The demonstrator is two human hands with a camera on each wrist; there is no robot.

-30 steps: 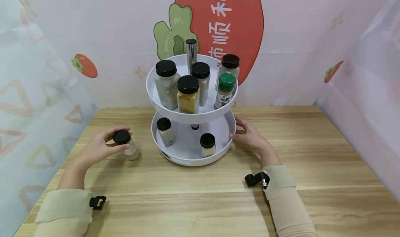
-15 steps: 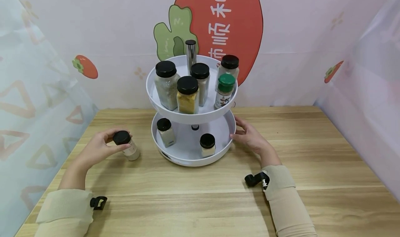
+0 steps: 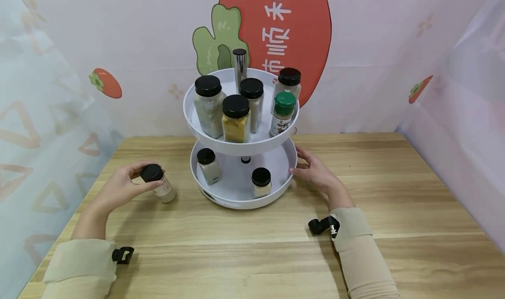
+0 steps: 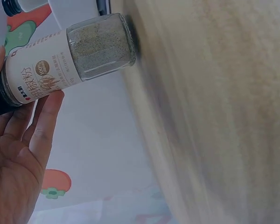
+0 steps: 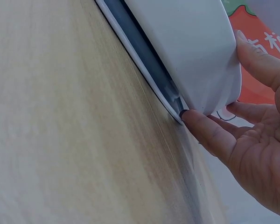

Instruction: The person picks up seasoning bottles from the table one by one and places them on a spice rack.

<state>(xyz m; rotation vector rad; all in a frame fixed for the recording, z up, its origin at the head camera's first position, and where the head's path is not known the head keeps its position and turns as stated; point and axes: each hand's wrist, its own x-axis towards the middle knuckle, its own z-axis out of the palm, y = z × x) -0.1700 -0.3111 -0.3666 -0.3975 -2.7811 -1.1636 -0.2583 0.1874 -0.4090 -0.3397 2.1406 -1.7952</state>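
My left hand [image 3: 122, 186] holds a glass spice jar [image 3: 165, 193] by its black-lidded end, thumb on one side and fingers on the other. Beige-grey powder and a pale printed label [image 4: 44, 67] show in the left wrist view. The jar's base is down at the wooden table; whether it touches is hard to tell. To the right stands a white two-tier spice rack [image 3: 241, 149]. My right hand [image 3: 315, 172] grips the rim of its lower tray [image 3: 236, 204], with the thumb at the rim and fingers against the outer side, seen closely in the right wrist view.
On the upper tray are several black-lidded jars, one with yellow powder [image 3: 236, 128], and a green-capped jar [image 3: 282, 119]. Two small black-lidded jars, a left one [image 3: 211, 172] and a right one [image 3: 262, 190], stand on the lower tray. A metal post [image 3: 240, 71] rises through the rack.
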